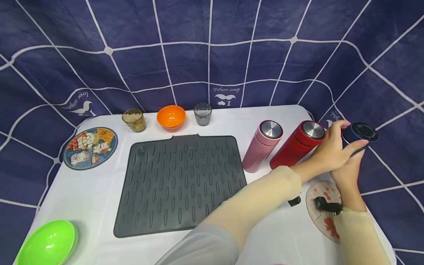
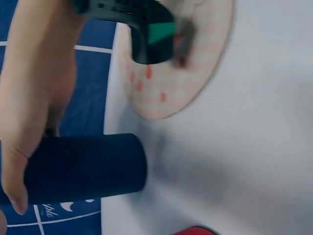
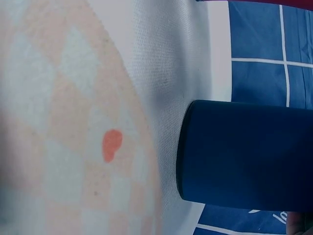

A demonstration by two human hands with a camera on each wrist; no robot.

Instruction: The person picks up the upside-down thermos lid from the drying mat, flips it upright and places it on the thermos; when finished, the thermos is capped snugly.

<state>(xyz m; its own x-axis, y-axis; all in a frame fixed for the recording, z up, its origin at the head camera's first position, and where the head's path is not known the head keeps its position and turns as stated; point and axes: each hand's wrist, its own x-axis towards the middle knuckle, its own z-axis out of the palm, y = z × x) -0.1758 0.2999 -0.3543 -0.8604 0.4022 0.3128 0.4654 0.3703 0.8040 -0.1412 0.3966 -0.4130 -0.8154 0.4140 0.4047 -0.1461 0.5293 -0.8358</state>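
Note:
A dark blue thermos (image 1: 364,131) stands upright near the right edge of the white table, with both hands on it. My left hand (image 1: 335,148) holds its upper part, thumb and fingers spread around it. Lower down, my right hand (image 1: 349,170) grips its body from the near side and is partly hidden by the left. In the left wrist view the thermos (image 2: 93,169) has its base at the tabletop, and a hand (image 2: 36,93) wraps its upper end. The right wrist view has the thermos body (image 3: 244,155) with a fingertip (image 3: 298,223) at its side.
A red thermos (image 1: 294,147) and a pink thermos (image 1: 260,151) stand left of the hands. A round pinkish mat (image 1: 319,189) lies below the forearms. Further left are a grey ridged mat (image 1: 182,176), an orange bowl (image 1: 171,117), two glasses, a patterned round mat and a green bowl (image 1: 49,241).

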